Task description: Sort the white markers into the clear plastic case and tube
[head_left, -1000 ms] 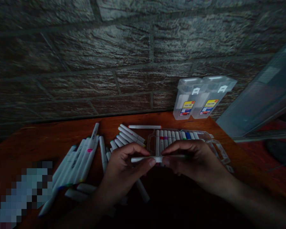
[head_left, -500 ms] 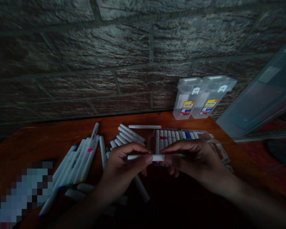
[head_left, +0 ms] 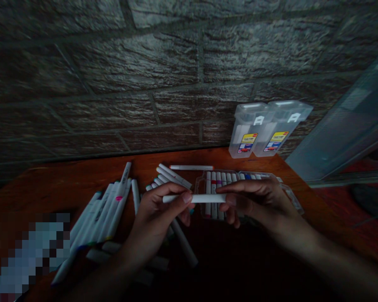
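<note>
A white marker (head_left: 208,198) is held level between my two hands. My left hand (head_left: 164,209) pinches its left part between thumb and fingers. At the other end, the thumb and fingers of my right hand (head_left: 258,201) grip the marker and cover its tip. Beyond them lies an open clear plastic case (head_left: 200,188) with a row of white markers (head_left: 224,178) in it, some with coloured bands. Loose white markers (head_left: 173,174) lie behind my left hand, partly hidden by it. One marker with orange ends (head_left: 191,167) lies crosswise near the wall.
Two translucent marker boxes (head_left: 258,134) with yellow labels stand against the stone wall (head_left: 176,92) at the back right. A bunch of white markers (head_left: 103,214) lies on the left of the wooden table (head_left: 56,176). One marker (head_left: 184,243) lies below my hands.
The marker has moved slightly up, and my hands are farther apart on it. My right hand has shifted right, so more of the marker's middle shows.
</note>
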A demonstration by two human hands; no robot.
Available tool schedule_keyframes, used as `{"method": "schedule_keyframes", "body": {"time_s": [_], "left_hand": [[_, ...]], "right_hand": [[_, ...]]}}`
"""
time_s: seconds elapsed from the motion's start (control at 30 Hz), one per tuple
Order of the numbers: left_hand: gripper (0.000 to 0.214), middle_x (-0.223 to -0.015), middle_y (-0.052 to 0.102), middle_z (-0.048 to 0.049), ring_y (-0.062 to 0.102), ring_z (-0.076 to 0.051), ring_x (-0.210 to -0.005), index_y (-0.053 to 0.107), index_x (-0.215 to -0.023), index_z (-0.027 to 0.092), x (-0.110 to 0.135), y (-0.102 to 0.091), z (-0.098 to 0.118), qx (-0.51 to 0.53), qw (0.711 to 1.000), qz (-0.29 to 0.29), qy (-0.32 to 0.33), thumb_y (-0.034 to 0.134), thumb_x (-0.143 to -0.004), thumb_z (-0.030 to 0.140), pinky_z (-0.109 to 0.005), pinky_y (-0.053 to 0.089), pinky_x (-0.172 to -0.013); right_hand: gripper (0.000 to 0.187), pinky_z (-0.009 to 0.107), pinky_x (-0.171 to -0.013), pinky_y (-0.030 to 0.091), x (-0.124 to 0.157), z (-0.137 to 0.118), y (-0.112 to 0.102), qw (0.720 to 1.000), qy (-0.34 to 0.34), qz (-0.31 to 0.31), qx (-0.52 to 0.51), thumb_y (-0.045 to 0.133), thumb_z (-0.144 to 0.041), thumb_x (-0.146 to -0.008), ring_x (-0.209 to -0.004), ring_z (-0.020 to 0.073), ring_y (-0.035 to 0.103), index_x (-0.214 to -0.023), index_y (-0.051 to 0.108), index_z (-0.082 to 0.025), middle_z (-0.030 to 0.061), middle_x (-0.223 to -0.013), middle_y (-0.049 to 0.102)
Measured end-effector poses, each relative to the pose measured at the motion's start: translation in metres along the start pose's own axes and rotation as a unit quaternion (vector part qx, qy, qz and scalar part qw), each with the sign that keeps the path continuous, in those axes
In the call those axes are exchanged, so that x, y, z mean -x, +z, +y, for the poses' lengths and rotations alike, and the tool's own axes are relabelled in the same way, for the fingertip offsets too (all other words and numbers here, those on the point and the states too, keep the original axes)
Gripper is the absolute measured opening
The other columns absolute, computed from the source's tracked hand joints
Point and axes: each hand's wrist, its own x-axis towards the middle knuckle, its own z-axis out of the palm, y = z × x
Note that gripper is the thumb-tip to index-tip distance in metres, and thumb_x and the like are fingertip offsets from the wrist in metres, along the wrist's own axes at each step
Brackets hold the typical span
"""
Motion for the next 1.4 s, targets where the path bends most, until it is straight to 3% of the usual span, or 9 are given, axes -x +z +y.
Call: {"method": "schedule_keyframes", "body": {"time_s": [0.33,0.5,0.67,0.9,1.2,1.4], "left_hand": [[0.017,-0.065,0.068,0.0042,0.061,-0.009,-0.051,0.073,-0.083,0.019,-0.0002,0.0003,-0.0013,0.012,1.000,0.008,0.004,0.082,-0.085,0.034,-0.021,0.055,-0.053],[0.016,-0.065,0.068,0.0040,0.061,-0.009,-0.051,0.073,-0.083,0.019,-0.0006,0.0002,-0.0018,0.008,1.000,0.007,0.009,0.082,-0.085,0.033,-0.021,0.055,-0.053],[0.017,-0.063,0.066,0.0044,0.059,-0.009,-0.050,0.073,-0.083,0.019,-0.0002,0.0006,-0.0011,0.015,1.000,0.009,0.006,0.082,-0.085,0.033,-0.022,0.055,-0.052],[0.019,-0.059,0.063,0.0056,0.058,-0.009,-0.049,0.072,-0.081,0.019,-0.0004,0.0023,0.0010,0.019,1.000,0.009,0.005,0.081,-0.086,0.034,-0.022,0.054,-0.052],[0.017,-0.058,0.063,0.0057,0.059,-0.009,-0.050,0.072,-0.082,0.019,-0.0005,-0.0005,-0.0009,0.024,1.000,0.001,0.005,0.081,-0.086,0.033,-0.022,0.055,-0.052],[0.017,-0.061,0.065,0.0049,0.060,-0.009,-0.051,0.072,-0.082,0.019,-0.0001,-0.0007,-0.0035,0.009,1.000,-0.001,0.006,0.081,-0.086,0.034,-0.021,0.054,-0.053]], "right_hand": [[0.018,0.016,-0.056,0.060,-0.0003,0.0046,-0.0015,0.999,-0.017,-0.006,-0.036,0.078,-0.020,-0.090,-0.061,0.0108,0.072,-0.107,0.084,-0.025,0.0053,-0.081,0.081],[0.013,0.013,-0.054,0.057,-0.0019,0.0042,-0.0015,1.000,-0.012,0.008,-0.011,0.080,-0.019,-0.088,-0.056,0.0075,0.067,-0.099,0.086,-0.024,0.0018,-0.070,0.077],[0.011,0.015,-0.056,0.058,-0.0012,0.0027,-0.0013,0.999,0.014,0.002,-0.044,0.077,-0.026,-0.093,-0.061,0.0087,0.069,-0.088,0.085,-0.021,0.0028,-0.075,0.077],[0.017,0.015,-0.058,0.058,0.0002,0.0045,-0.0030,0.996,0.030,-0.013,-0.087,0.076,-0.027,-0.094,-0.064,0.0087,0.070,-0.109,0.083,-0.024,0.0033,-0.079,0.079],[0.023,0.012,-0.055,0.058,-0.0006,0.0048,-0.0023,0.998,0.017,-0.033,-0.058,0.083,-0.014,-0.085,-0.056,0.0070,0.069,-0.105,0.084,-0.026,0.0009,-0.069,0.079],[0.019,0.012,-0.053,0.056,-0.0025,0.0075,-0.0014,1.000,-0.020,0.017,0.016,0.084,-0.015,-0.082,-0.055,0.0069,0.067,-0.098,0.085,-0.025,0.0001,-0.067,0.077]]}}
